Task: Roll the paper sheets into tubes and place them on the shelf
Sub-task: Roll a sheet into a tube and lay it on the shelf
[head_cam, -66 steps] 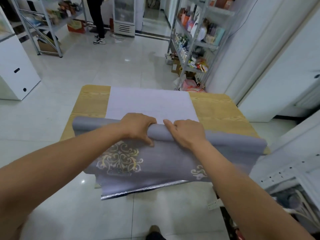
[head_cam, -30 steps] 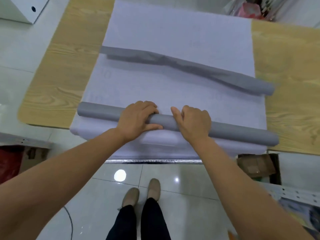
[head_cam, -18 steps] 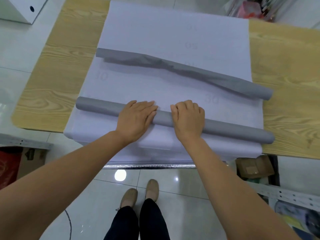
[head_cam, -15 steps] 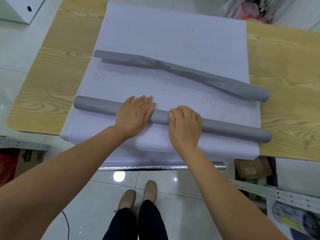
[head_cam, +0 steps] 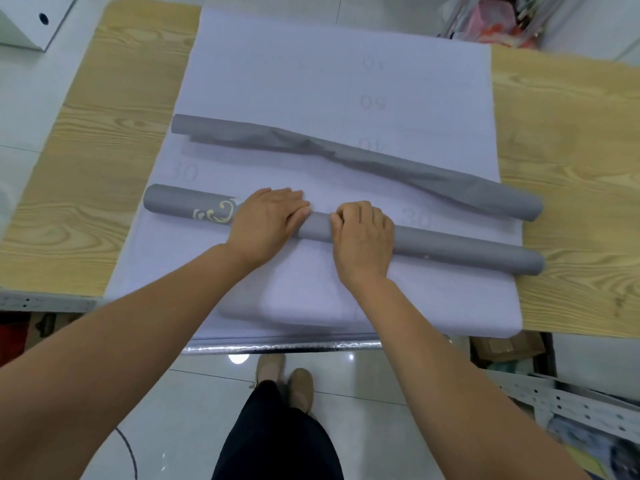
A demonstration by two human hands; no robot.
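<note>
A tightly rolled grey paper tube (head_cam: 450, 247) lies across the stack of pale paper sheets (head_cam: 311, 64) near the table's front; a gold ornament (head_cam: 218, 214) shows on its left part. My left hand (head_cam: 266, 220) presses on the tube with straight fingers. My right hand (head_cam: 363, 237) sits just to the right, its fingers curled over the tube's top. Farther back lies a second grey tube (head_cam: 346, 154), creased and flattened in its middle, touched by neither hand.
The wooden table (head_cam: 104, 150) shows bare strips left and right of the sheets. A silvery sheet edge (head_cam: 277, 346) hangs at the front. A white cabinet (head_cam: 31, 22) stands far left, shelf clutter (head_cam: 491, 19) far right, a cardboard box (head_cam: 502, 344) and perforated metal rail (head_cam: 571, 400) below right.
The near tube has turned under my hands, bringing the gold ornament into sight. My right fingers have curled over it; the far tube has not moved.
</note>
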